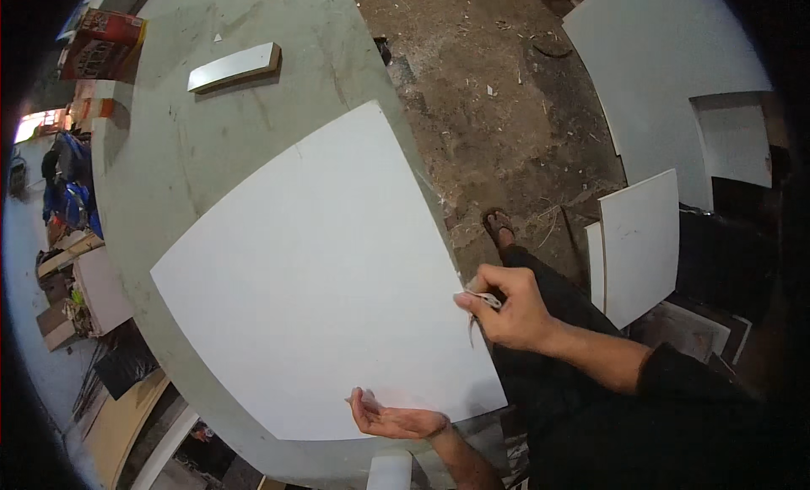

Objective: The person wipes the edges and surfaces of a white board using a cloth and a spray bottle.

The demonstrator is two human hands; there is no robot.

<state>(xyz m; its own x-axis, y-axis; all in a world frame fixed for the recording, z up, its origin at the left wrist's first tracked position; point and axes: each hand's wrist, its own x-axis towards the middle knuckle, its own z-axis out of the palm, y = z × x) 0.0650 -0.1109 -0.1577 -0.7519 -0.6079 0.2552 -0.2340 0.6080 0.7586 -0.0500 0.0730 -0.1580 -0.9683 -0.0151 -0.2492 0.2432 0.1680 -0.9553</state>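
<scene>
A large white board (pixel 321 279) lies flat on the grey-green tabletop. At its right edge my right hand (pixel 506 308) is closed in a pinch on a thin pale strip (pixel 485 299). One end of that strip hangs down by the edge; its material is too small to make out. Over the board's near edge, my left hand (pixel 392 416) is turned partly palm up with fingers loosely bent and nothing visible in it. I cannot tell whether it touches the board.
A short white-faced block (pixel 234 68) rests on the far part of the table (pixel 278 17). White panels (pixel 645 245) lean at the right, beside a debris-strewn floor (pixel 506 93). Boards and bags (pixel 72 182) crowd the left. A small white piece (pixel 390 471) sits near the bottom edge.
</scene>
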